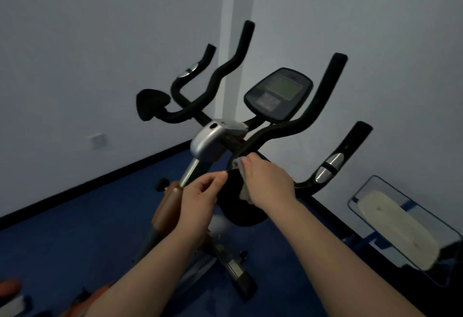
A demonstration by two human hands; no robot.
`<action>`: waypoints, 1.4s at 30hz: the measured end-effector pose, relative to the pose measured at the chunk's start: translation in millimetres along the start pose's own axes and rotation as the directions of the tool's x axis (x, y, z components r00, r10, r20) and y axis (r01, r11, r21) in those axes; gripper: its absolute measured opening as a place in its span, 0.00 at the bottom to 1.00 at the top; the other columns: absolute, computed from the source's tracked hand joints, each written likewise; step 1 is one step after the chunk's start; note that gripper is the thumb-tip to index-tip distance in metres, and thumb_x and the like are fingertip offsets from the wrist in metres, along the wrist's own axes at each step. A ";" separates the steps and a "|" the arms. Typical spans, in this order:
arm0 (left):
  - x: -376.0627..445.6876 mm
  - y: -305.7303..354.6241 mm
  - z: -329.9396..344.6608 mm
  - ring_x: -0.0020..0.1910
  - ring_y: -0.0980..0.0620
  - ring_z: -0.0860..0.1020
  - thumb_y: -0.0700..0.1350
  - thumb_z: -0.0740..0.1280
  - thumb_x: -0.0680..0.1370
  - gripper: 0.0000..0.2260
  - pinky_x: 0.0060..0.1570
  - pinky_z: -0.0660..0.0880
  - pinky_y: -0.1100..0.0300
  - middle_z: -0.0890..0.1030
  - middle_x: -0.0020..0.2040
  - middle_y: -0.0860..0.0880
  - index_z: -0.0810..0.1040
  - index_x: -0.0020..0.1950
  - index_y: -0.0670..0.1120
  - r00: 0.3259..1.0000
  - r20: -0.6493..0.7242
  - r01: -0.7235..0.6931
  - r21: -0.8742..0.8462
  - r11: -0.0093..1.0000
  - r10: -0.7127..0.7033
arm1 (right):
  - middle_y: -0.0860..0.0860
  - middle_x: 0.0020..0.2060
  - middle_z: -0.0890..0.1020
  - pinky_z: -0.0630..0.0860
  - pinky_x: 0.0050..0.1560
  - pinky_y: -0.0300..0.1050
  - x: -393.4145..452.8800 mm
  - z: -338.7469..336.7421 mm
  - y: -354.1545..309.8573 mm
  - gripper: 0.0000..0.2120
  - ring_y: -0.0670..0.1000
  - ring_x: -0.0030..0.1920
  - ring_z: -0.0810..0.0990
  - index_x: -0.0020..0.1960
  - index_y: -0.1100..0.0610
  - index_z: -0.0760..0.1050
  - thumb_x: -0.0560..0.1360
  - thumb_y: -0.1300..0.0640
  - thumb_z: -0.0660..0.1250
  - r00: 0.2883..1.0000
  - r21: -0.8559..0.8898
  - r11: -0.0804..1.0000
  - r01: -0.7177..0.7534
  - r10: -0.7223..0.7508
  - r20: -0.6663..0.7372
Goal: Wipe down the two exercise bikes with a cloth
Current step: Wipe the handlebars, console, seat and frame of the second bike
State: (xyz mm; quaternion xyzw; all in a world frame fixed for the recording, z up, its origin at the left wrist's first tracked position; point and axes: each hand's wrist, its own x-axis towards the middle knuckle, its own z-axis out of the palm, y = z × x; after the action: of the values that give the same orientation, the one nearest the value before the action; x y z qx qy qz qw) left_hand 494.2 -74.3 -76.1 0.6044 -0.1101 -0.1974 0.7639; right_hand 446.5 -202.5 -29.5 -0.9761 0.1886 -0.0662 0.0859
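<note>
Hiding most of the crumpled pale cloth [240,166], right hand [269,181] clutches it against black padded bike handlebar [240,199] | left hand [200,195] pinches pad edge | dim, blurry | blue floor [75,229], pale walls [87,41]

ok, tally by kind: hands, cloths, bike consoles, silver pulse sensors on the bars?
hands: 2, left hand and right hand
cloth: 1
console: 1
pulse sensors: 2, near and far
Total: 6
</note>
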 end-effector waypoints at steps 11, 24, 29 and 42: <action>-12.6 -19.8 -21.9 0.34 0.60 0.80 0.40 0.71 0.75 0.04 0.37 0.76 0.67 0.84 0.36 0.53 0.82 0.46 0.48 0.994 0.054 -0.107 0.166 0.980 0.100 | 0.46 0.39 0.75 0.71 0.38 0.50 5.5 11.7 9.7 0.13 0.50 0.39 0.74 0.49 0.47 0.66 0.82 0.44 0.45 0.996 0.109 0.991 0.079 -0.074 -0.045; -13.4 -13.1 -32.8 0.40 0.53 0.84 0.36 0.71 0.75 0.06 0.44 0.81 0.59 0.86 0.41 0.49 0.83 0.48 0.46 0.993 0.118 -0.033 0.168 0.985 0.013 | 0.47 0.48 0.79 0.75 0.49 0.52 14.1 -7.4 19.1 0.11 0.49 0.49 0.77 0.55 0.46 0.74 0.83 0.47 0.53 0.957 0.358 0.904 0.233 -0.279 0.081; -15.6 -13.6 -29.0 0.40 0.57 0.83 0.36 0.71 0.75 0.08 0.41 0.79 0.66 0.86 0.40 0.53 0.82 0.48 0.49 0.992 0.107 -0.087 0.191 0.978 0.067 | 0.49 0.41 0.75 0.67 0.35 0.48 0.7 7.2 1.8 0.12 0.53 0.41 0.75 0.49 0.47 0.66 0.83 0.46 0.46 1.000 0.017 1.000 0.004 -0.004 -0.027; 34.3 22.0 -27.1 0.43 0.55 0.84 0.37 0.64 0.80 0.09 0.41 0.78 0.66 0.86 0.45 0.48 0.83 0.55 0.41 0.899 0.438 -0.072 0.139 0.988 0.004 | 0.39 0.50 0.74 0.71 0.40 0.28 -72.4 9.2 5.5 0.06 0.37 0.50 0.75 0.55 0.41 0.75 0.80 0.49 0.62 0.850 0.739 0.638 -0.216 0.496 -0.180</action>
State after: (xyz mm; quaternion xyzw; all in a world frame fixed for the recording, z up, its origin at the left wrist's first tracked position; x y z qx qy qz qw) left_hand 539.8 -61.2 -63.9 0.5989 -0.3048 -0.3037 0.6754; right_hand 379.4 -178.7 -46.5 -0.7818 0.3543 -0.2942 0.4204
